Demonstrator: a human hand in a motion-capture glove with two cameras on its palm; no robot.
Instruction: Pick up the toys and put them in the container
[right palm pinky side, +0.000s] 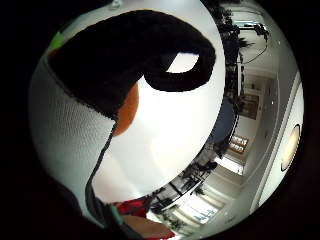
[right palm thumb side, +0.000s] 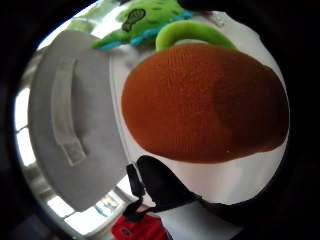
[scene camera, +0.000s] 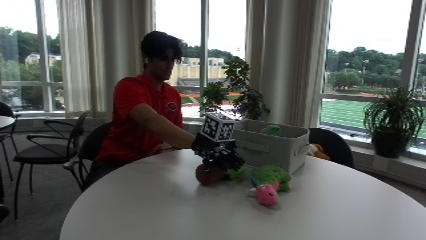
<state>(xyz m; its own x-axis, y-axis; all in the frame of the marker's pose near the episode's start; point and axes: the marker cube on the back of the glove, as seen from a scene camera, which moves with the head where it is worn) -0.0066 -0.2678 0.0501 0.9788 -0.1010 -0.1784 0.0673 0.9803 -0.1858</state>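
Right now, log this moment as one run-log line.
right hand: over orange toy | green toy: on table | container: behind toys

The person is seated behind the round white table (scene camera: 166, 210), and the right arm is stretched forward over its top, the forearm angled down towards it. The black-gloved right hand (scene camera: 218, 155) is held low above the table, lowered onto a rounded orange plush toy (scene camera: 208, 175) resting there. In the little-finger-side palm view a gloved finger (right palm pinky side: 180, 60) is curled over. Whether the toy is gripped cannot be told.
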